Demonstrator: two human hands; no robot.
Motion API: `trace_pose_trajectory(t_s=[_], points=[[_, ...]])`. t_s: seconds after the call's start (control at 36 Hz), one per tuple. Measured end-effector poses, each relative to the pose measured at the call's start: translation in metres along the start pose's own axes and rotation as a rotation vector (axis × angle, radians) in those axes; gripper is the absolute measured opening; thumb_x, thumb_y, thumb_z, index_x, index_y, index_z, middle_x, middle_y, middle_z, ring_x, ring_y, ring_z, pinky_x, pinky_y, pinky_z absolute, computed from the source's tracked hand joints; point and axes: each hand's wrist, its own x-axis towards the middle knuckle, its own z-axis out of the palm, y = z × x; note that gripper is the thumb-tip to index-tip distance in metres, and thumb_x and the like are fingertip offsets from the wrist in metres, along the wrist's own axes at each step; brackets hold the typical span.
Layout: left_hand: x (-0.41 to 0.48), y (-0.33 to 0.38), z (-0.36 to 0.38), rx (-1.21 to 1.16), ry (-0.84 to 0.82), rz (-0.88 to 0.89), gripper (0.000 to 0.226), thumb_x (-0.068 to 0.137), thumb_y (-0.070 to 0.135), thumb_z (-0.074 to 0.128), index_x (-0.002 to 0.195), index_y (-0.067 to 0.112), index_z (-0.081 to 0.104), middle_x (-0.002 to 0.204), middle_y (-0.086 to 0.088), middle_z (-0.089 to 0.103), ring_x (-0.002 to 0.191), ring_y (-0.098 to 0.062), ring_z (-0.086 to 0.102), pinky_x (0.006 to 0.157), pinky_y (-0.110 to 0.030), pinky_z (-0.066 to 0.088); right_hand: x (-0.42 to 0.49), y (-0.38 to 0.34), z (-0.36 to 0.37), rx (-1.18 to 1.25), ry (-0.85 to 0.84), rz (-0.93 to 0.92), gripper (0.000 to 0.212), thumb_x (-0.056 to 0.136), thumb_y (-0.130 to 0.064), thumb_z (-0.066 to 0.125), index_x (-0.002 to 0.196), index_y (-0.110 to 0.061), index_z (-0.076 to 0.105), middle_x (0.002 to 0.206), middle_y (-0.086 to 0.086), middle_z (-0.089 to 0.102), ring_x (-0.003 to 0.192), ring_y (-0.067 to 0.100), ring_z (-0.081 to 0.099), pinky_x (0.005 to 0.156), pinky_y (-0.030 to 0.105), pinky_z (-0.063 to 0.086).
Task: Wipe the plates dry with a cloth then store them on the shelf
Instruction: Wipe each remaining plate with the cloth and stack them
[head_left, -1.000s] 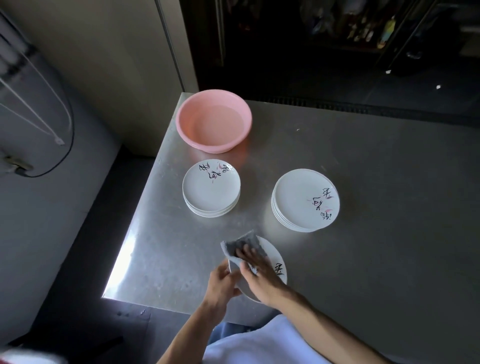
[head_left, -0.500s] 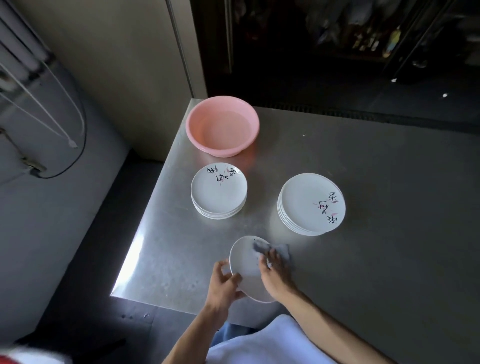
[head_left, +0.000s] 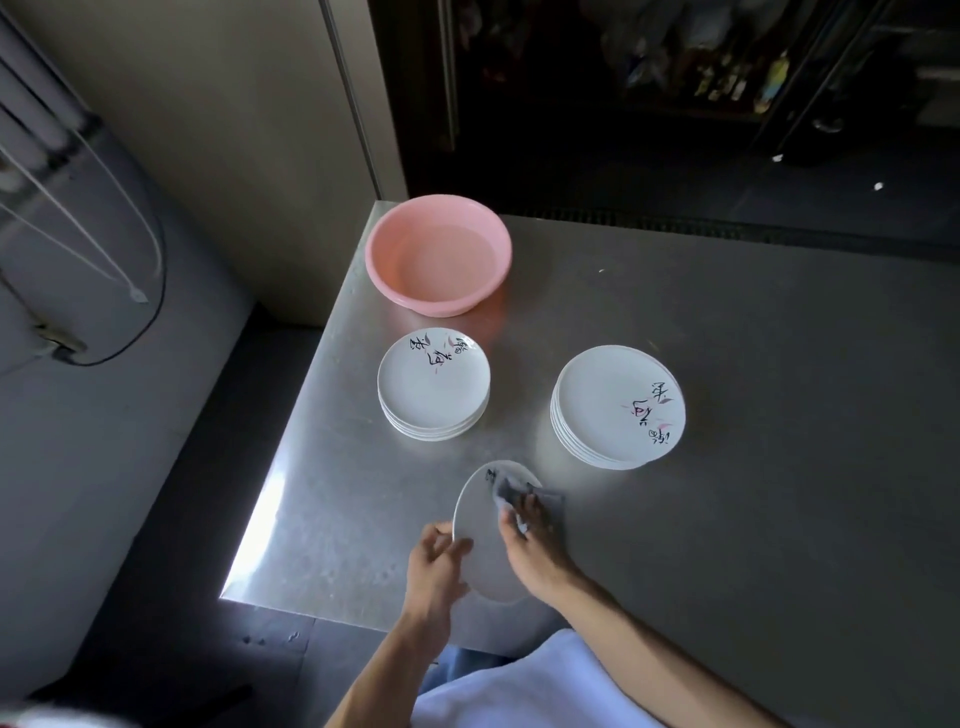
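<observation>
A white plate (head_left: 480, 525) with dark brush lettering is tilted up near the table's front edge. My left hand (head_left: 436, 571) grips its left rim with the thumb on the face. My right hand (head_left: 535, 545) presses a grey cloth (head_left: 511, 491) against the plate's upper right part, fingers over the cloth. Two stacks of matching white plates stand farther back: a smaller stack (head_left: 434, 387) on the left and a larger stack (head_left: 618, 408) on the right.
A pink plastic basin (head_left: 439, 254) sits at the far left corner of the steel table (head_left: 753, 467). The table's left edge drops to a dark floor. A dark shelving area with bottles (head_left: 727, 73) lies behind the table. Cables hang on the left wall.
The cloth and my right hand have swept from the plate's left top across to its right side. The plate has tilted and turned in my left hand.
</observation>
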Motion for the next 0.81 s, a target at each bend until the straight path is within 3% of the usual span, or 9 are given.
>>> trace_pose_trajectory(t_s=[0.06, 0.14, 0.28, 0.36, 0.44, 0.53, 0.61, 0.72, 0.81], points=[[0.004, 0.005, 0.001, 0.086, -0.005, 0.023, 0.011, 0.091, 0.011, 0.064, 0.086, 0.011, 0.054, 0.085, -0.013, 0.065, 0.08, -0.024, 0.065, 0.072, -0.038, 0.053, -0.006, -0.002, 0.007, 0.159, -0.041, -0.146, 0.05, 0.101, -0.061, 0.026, 0.149, -0.048, 0.034, 0.163, -0.013, 0.022, 0.143, 0.004, 0.029, 0.119, 0.032, 0.022], [0.007, 0.008, 0.003, 0.126, -0.084, 0.01, 0.013, 0.094, 0.01, 0.062, 0.103, 0.001, 0.061, 0.1, -0.017, 0.076, 0.089, -0.029, 0.076, 0.071, -0.038, 0.063, -0.008, 0.002, 0.013, 0.119, -0.11, -0.15, 0.071, 0.089, -0.083, 0.026, 0.149, -0.048, 0.037, 0.163, -0.019, 0.022, 0.149, 0.0, 0.019, 0.125, 0.033, 0.014], [0.009, 0.004, -0.003, 0.001, -0.008, -0.003, 0.025, 0.097, -0.002, 0.049, 0.112, 0.017, 0.049, 0.105, -0.021, 0.069, 0.083, -0.031, 0.067, 0.059, -0.036, 0.057, 0.004, 0.025, -0.001, -0.253, -0.011, -0.039, 0.055, 0.109, -0.041, 0.025, 0.158, -0.016, 0.024, 0.167, 0.006, 0.015, 0.154, 0.02, 0.01, 0.124, 0.039, 0.007], [0.01, 0.011, -0.003, -0.054, -0.009, -0.01, 0.046, 0.099, -0.002, 0.047, 0.128, 0.033, 0.051, 0.117, -0.014, 0.069, 0.094, -0.032, 0.067, 0.064, -0.037, 0.057, 0.0, 0.037, -0.006, -0.549, -0.051, -0.075, 0.063, 0.103, -0.044, 0.003, 0.151, -0.014, 0.029, 0.164, 0.016, 0.018, 0.153, 0.029, 0.011, 0.122, 0.046, 0.01], [0.011, 0.016, -0.002, -0.053, -0.091, -0.009, 0.058, 0.097, 0.003, 0.052, 0.142, 0.039, 0.049, 0.127, -0.006, 0.07, 0.105, -0.03, 0.072, 0.069, -0.039, 0.061, -0.015, 0.032, -0.004, -0.558, -0.075, -0.279, 0.085, 0.094, -0.059, -0.016, 0.152, -0.015, 0.026, 0.162, 0.015, 0.025, 0.153, 0.031, 0.013, 0.122, 0.041, 0.004], [0.013, 0.019, 0.003, -0.013, -0.128, -0.004, 0.061, 0.099, 0.004, 0.048, 0.145, 0.044, 0.048, 0.123, -0.002, 0.075, 0.106, -0.024, 0.074, 0.073, -0.039, 0.061, -0.029, 0.022, -0.001, -0.405, -0.118, -0.467, 0.089, 0.091, -0.076, 0.016, 0.159, -0.019, 0.017, 0.163, -0.009, 0.013, 0.152, 0.009, 0.001, 0.12, 0.022, -0.005], [0.014, 0.024, 0.007, 0.017, -0.151, 0.028, 0.055, 0.103, 0.007, 0.043, 0.143, 0.045, 0.051, 0.118, -0.003, 0.077, 0.099, -0.024, 0.075, 0.077, -0.039, 0.061, -0.019, 0.027, 0.002, -0.398, -0.064, -0.572, 0.078, 0.093, -0.045, 0.049, 0.159, -0.021, 0.016, 0.164, -0.007, 0.012, 0.153, 0.01, 0.006, 0.125, 0.026, 0.002], [0.01, 0.031, 0.015, 0.065, -0.255, 0.11, 0.041, 0.108, 0.028, 0.048, 0.146, 0.043, 0.052, 0.121, -0.005, 0.076, 0.107, -0.032, 0.074, 0.088, -0.039, 0.06, -0.01, 0.026, -0.007, -0.327, 0.137, -0.665, 0.066, 0.087, -0.006, 0.062, 0.15, -0.015, 0.044, 0.155, -0.003, 0.043, 0.145, 0.011, 0.036, 0.119, 0.024, 0.027], [0.012, 0.035, 0.018, 0.078, -0.301, 0.128, 0.037, 0.109, 0.031, 0.047, 0.144, 0.043, 0.054, 0.123, -0.004, 0.075, 0.113, -0.027, 0.072, 0.101, -0.042, 0.056, -0.014, 0.018, -0.017, -0.228, 0.245, -0.689, 0.064, 0.088, 0.0, 0.058, 0.148, -0.02, 0.047, 0.149, -0.003, 0.051, 0.14, 0.009, 0.043, 0.115, 0.022, 0.034]])
